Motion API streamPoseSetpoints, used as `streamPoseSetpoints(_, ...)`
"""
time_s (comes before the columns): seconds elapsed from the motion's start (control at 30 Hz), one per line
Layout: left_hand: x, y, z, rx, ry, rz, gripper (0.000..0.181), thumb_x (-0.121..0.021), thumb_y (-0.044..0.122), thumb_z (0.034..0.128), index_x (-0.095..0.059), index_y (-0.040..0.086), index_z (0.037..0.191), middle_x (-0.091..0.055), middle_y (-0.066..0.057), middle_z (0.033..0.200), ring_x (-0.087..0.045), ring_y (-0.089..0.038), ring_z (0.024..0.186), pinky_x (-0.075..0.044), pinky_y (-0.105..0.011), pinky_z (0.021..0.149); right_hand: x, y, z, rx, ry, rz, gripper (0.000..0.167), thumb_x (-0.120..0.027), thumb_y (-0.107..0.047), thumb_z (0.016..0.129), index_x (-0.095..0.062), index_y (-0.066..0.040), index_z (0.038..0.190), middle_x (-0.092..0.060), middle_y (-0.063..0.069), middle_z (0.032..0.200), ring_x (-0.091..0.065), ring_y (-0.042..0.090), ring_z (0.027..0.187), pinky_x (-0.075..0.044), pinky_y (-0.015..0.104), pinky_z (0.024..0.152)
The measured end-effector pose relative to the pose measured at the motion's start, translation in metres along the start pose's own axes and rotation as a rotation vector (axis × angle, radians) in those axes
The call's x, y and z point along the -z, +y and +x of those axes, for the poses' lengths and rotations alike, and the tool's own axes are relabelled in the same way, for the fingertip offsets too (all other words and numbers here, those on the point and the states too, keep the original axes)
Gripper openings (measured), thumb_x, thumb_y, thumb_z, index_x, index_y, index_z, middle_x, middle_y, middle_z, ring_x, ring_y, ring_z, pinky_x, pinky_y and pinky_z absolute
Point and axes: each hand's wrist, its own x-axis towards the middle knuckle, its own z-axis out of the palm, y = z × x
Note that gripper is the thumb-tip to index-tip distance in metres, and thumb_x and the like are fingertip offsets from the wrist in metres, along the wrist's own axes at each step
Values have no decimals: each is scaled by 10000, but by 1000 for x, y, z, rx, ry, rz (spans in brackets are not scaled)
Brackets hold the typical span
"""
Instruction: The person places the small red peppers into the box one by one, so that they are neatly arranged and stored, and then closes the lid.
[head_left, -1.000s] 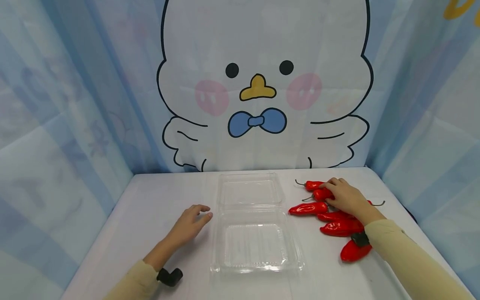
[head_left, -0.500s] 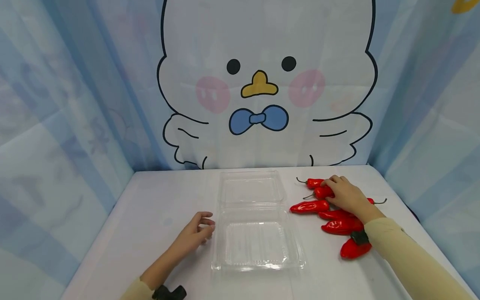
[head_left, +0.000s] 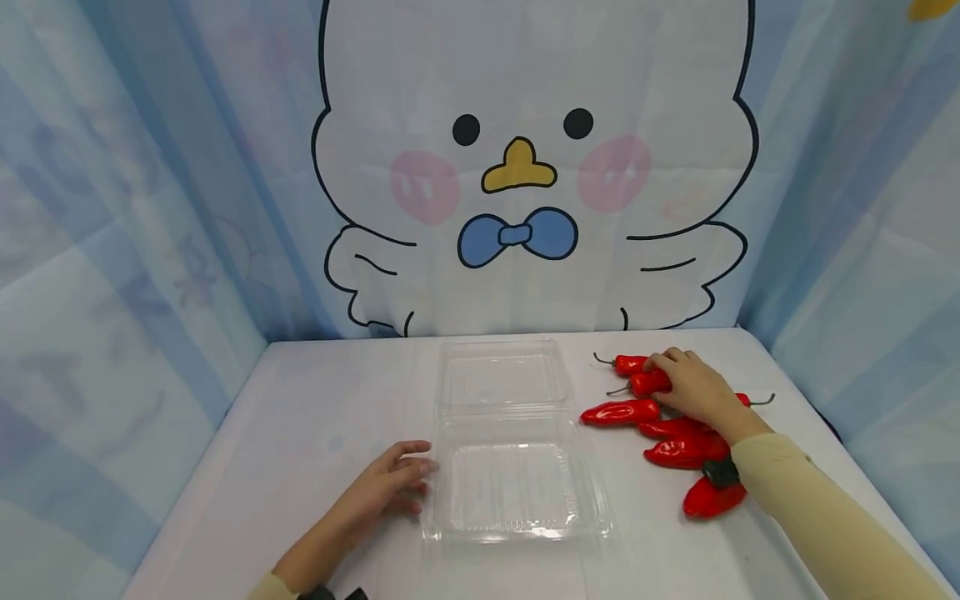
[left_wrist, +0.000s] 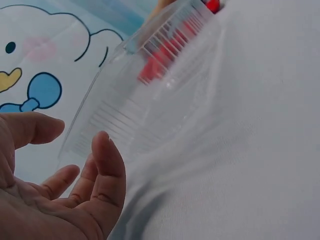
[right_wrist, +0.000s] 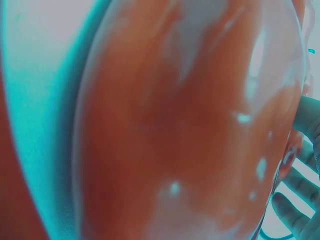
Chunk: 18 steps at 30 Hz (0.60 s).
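Left hand (head_left: 386, 486) was empty, loosely bent, just beside clear container (head_left: 513, 487) | right hand (head_left: 693, 387) lay over red pepper (head_left: 648, 383), grip could not be told | pepper lay among other peppers (head_left: 686, 452) on table (head_left: 300, 417), right of container

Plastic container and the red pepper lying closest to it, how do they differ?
The container is clear and colourless; the pepper is red. The container is boxy and lies open; the pepper tapers to a tip. The container is clearly larger than the pepper. Both look shiny and rest on the white table.
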Motion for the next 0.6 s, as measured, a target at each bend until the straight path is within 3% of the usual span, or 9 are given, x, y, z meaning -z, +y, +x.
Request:
streamPoseSetpoints(0.3,0,0,-5,33,-51,-159,613,-622,202,1017,-337,21,1528,-624,-7,1075,-636,-134,928,-565,-298,764,1,0,5,-7,-17,22,458,-835,-178,844,-611,-76,1231,-637,212,1205,-577,396,1073,-537,615,923)
streamPoseSetpoints(0.6,3,0,-6,27,-108,-227,672,-636,114,985,-291,40,1556,-570,-8,1112,-628,-124,925,-565,-288,764,2,1,6,-8,-27,54,429,-835,-167,849,-605,-83,1201,-653,180,1149,-590,359,1028,-557,585,898)
